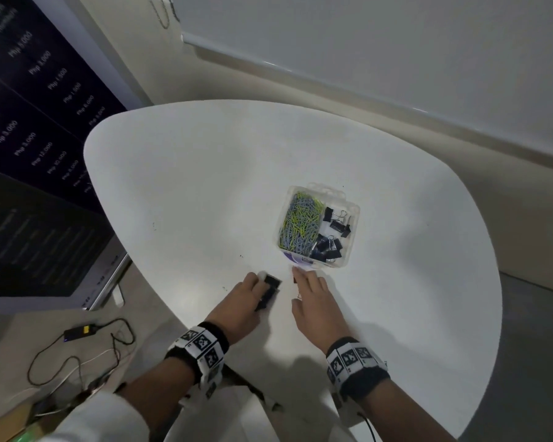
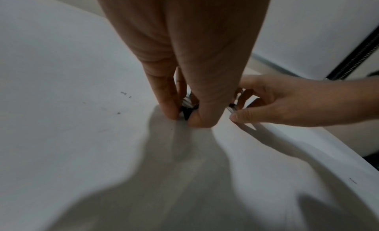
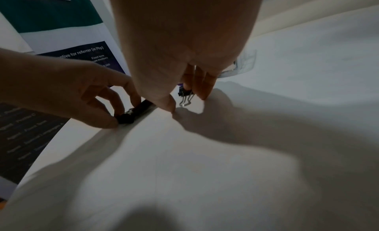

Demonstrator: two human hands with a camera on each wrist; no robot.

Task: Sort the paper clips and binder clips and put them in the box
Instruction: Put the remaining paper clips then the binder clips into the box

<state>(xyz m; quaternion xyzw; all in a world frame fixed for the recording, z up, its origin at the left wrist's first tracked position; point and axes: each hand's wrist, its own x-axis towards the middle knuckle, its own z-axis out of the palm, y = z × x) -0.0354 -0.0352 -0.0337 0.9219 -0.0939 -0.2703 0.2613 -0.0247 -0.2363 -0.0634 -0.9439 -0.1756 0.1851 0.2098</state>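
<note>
- The setting was probably an office: a dark poster (image 1: pixel 42 100) listed peso amounts for referrers.
- A white table (image 1: pixel 205 173) stood near a pale wall (image 1: pixel 380 52).
- Cables (image 1: pixel 77 352) trailed across the floor.

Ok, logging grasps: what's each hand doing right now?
Left hand: pinching black metal binder clips.
Right hand: fingers around a small black binder clip.

The table (image 1: pixel 300 161) has a smooth, matt white top with a few dark specks. The box (image 1: pixel 351 215) is clear, glossy plastic. Paper clips (image 1: pixel 299 221) inside look coated in blue and yellow-green. The binder clip (image 3: pixel 184 93) is black with shiny wire metal handles. Both wristbands (image 1: pixel 198 349) look like dark cloth carrying printed white tags. The poster (image 1: pixel 39 129) is dark with a slight sheen.
</note>
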